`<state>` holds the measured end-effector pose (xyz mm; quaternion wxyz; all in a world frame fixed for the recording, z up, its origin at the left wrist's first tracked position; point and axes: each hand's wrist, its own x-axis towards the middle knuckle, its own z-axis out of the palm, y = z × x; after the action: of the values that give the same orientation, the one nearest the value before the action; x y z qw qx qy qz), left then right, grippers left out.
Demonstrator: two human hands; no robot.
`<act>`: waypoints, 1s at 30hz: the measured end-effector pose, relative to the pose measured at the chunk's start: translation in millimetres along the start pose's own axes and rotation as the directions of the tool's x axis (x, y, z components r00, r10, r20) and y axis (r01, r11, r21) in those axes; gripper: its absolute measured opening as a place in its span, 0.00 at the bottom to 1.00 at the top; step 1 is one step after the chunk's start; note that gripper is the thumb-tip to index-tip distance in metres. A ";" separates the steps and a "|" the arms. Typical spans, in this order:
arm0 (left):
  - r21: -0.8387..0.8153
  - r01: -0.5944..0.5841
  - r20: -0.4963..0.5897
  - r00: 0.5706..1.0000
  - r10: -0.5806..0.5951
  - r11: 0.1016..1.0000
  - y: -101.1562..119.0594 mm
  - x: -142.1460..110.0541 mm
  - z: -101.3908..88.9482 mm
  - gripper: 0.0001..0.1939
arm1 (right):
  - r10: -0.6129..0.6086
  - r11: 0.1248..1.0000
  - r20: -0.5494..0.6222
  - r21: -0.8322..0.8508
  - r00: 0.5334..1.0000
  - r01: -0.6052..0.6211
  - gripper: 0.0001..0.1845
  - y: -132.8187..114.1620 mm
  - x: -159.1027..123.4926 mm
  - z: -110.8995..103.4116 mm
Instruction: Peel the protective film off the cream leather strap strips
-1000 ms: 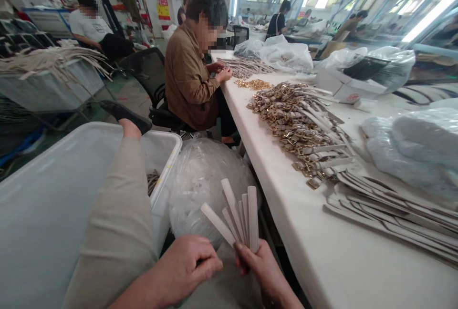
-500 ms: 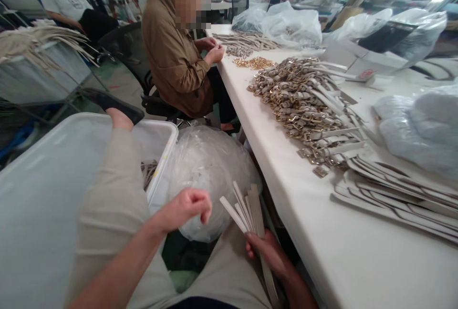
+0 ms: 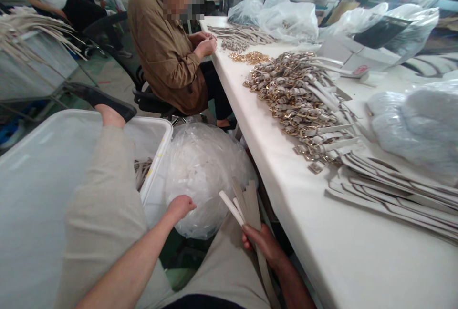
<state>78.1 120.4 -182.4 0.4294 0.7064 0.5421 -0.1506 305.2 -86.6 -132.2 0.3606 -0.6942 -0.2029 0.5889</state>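
Observation:
My right hand is closed round a fanned bundle of pale leather straps, held over my lap beside the table edge. My left hand rests against a clear plastic bag stuffed with whitish material on the floor; its fingers are curled and partly hidden, so what they grip is unclear. My leg in beige trousers is propped on a white plastic bin.
On the white table lie a heap of straps with gold buckles and flat straps. A seated co-worker in a brown jacket handles parts at the far end. Plastic bags and a box stand behind.
My left hand left the strap bundle and moved down-left to the plastic bag. The straps in my right hand dropped lower and closed together. My view tilted downward.

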 end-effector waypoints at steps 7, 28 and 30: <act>-0.407 -0.104 0.110 0.981 0.162 0.907 15.4 -69.3 -8.1 0.27 | -0.032 0.969 0.060 0.247 0.998 0.016 0.26 -15.6 -3.1 -2.7; -0.408 -0.250 0.133 0.935 0.328 0.878 4.8 -175.6 2.9 0.21 | -0.100 0.815 0.203 0.579 0.974 -0.037 0.23 -55.2 -6.4 76.4; -0.386 -0.271 0.131 0.930 0.343 0.882 1.9 -172.1 -1.4 0.20 | -0.154 0.847 0.175 0.531 0.972 0.039 0.22 -64.9 -14.1 74.5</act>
<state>16.3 11.8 -64.0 0.6213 0.6743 0.3963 -0.0468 239.5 -34.4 -78.2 0.5416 -0.4922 -0.1068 0.6731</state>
